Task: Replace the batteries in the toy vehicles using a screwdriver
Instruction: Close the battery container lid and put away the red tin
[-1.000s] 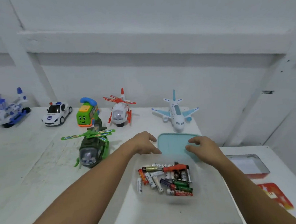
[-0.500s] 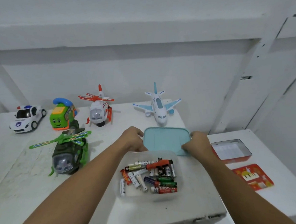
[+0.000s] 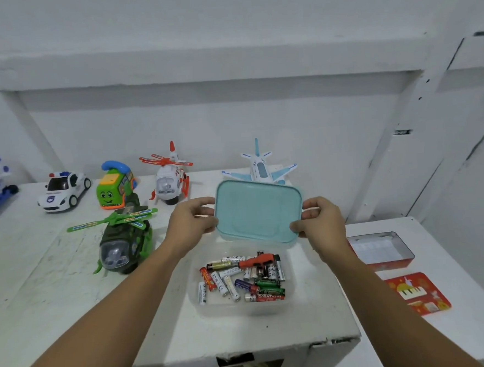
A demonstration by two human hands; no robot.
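Several batteries (image 3: 243,285) lie loose in the clear container (image 3: 244,310), low centre of the frame. The red-handled screwdriver (image 3: 256,261) rests across the far side of the heap. Contents are exposed.

Just above the container, both hands carry the teal lid (image 3: 257,211). My left hand (image 3: 192,224) grips its left edge, fingers curled round the rim. My right hand (image 3: 321,223) pinches the right edge between thumb and fingers.

Change noted: half a second ago the lid lay flat on the table (image 3: 41,283) behind the container, under my hands. It is now raised clear and tilted toward me. Implication, in my judgement: tool and cells are reachable, but both hands are occupied until the lid is set down.

Left of centre stands the green helicopter (image 3: 122,243), the nearest toy. At the right, an open tin (image 3: 380,252) and a red card (image 3: 417,294) lie on the adjoining surface.

Along the back wall, left to right: police car (image 3: 63,188), green bus (image 3: 114,183), white-and-red helicopter (image 3: 169,179), and blue-and-white aeroplane (image 3: 261,167), partly hidden by the lid. No toy appears opened.
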